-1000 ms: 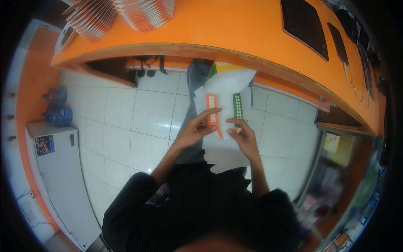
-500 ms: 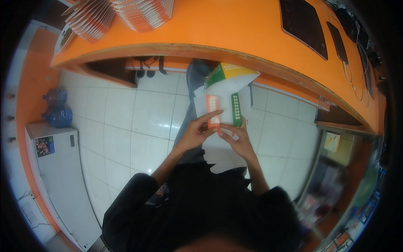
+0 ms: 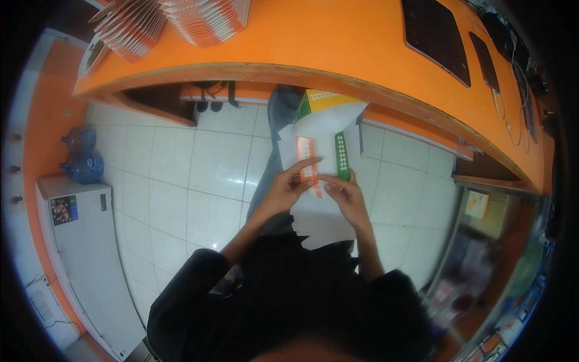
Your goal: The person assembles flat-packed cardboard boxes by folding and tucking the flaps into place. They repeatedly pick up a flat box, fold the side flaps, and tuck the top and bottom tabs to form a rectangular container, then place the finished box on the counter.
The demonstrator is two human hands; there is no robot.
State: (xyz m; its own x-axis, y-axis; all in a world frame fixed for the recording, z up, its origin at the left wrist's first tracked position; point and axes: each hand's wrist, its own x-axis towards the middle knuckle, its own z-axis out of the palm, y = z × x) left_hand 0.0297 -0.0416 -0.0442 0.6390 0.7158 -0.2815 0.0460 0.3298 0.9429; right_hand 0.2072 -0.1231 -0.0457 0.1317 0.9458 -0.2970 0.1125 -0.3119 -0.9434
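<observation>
A partly folded paper carton (image 3: 326, 143) lies over my lap, its plain white inside turned up. Its orange patterned flap (image 3: 304, 152) stands on the left and its green patterned flap (image 3: 342, 154) on the right. The far end, yellow and green outside, stands raised. My left hand (image 3: 286, 192) is closed on the orange flap, with its index finger reaching across the white inside. My right hand (image 3: 349, 198) pinches the near right part by the green flap. Beneath the carton are white sheets (image 3: 319, 222) on my legs.
An orange counter (image 3: 313, 45) curves across the far side. It bears fanned stacks of folded cartons (image 3: 205, 21), a dark tablet-like panel (image 3: 435, 39) and a phone-like device (image 3: 484, 60) with a cable. Blue water jugs (image 3: 84, 167) and a white cabinet (image 3: 90, 235) stand left, shelves right.
The carton's raised far end has shifted slightly left. My right hand has moved a little right, away from my left thumb, and the orange flap's near tip now points lower.
</observation>
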